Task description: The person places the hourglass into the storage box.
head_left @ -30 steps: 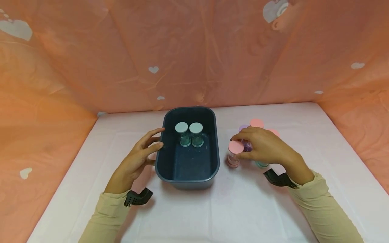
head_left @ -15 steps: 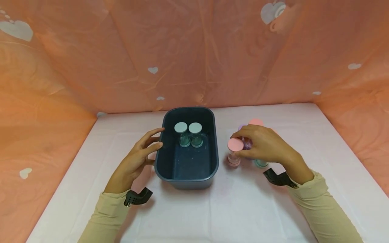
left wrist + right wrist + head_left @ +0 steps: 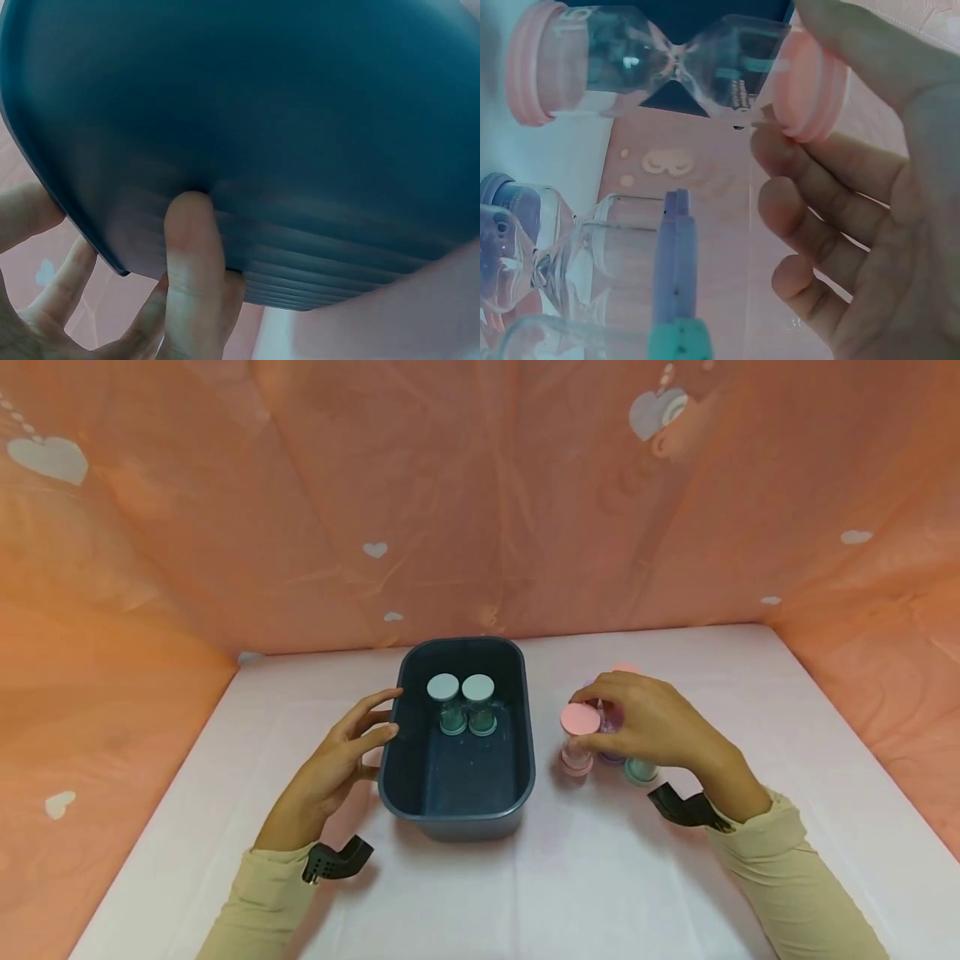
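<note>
My right hand pinches a pink-capped sand timer, which stands upright beside the bin. In the right wrist view that sand timer has clear bulbs, and thumb and fingers meet at one pink cap. My left hand rests against the left side of a dark blue bin. Seen from the left wrist, its thumb lies on the bin's outer wall. Inside the bin stand two white-capped sand timers, one on the left and one on the right.
Behind and under my right hand are more sand timers, partly hidden: a purple one, one with a mint base and one with a pink cap. An orange sheet with hearts hangs behind the white tabletop.
The whole head view has shifted slightly down as the camera tilts. Fingers of the right hand sit closer round the pink sand timer; the left hand stays at the bin.
</note>
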`<state>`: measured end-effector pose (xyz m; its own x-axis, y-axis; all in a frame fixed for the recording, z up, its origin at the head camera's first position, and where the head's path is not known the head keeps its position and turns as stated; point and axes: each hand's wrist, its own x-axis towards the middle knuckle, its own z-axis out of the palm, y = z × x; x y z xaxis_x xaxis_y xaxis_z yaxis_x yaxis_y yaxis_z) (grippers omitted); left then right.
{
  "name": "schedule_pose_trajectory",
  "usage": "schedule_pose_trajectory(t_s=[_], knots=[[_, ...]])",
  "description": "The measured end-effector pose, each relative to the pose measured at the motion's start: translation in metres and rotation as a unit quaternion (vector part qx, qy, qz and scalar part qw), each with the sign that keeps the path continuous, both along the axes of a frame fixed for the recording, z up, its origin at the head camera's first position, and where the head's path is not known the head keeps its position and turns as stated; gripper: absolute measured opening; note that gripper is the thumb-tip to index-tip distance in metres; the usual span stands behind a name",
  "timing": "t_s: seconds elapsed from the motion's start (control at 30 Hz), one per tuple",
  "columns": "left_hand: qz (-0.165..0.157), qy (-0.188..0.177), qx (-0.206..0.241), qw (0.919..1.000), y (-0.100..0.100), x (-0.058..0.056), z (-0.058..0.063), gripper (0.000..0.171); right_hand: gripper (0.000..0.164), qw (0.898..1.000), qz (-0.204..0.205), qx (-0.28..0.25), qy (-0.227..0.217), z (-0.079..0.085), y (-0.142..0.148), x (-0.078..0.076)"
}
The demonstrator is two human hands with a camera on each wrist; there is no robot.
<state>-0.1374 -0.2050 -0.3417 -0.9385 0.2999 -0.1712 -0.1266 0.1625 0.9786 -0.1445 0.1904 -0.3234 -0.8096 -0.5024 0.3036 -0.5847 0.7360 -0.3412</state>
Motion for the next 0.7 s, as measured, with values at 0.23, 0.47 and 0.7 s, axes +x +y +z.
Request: schedule_pose_trajectory(t_s=[0.23, 0.47, 0.7], knots=[[0.001, -0.003, 0.003, 1.0, -0.0002, 0.0006, -0.0006, 0.054, 0.036, 0.999, -0.001, -0.035, 0.007, -0.0029, -0.0003, -0.001], [0.002, -0.002, 0.007, 1.0, 0.0009, 0.0006, 0.0002, 0.053, 0.037, 0.999, 0.002, -0.047, 0.023, -0.0031, 0.0006, -0.0014], [0.004, -0.005, 0.004, 1.0, 0.0009, -0.0005, -0.0009, 0.054, 0.04, 0.998, 0.004, -0.057, 0.031, -0.0016, 0.001, -0.0015]])
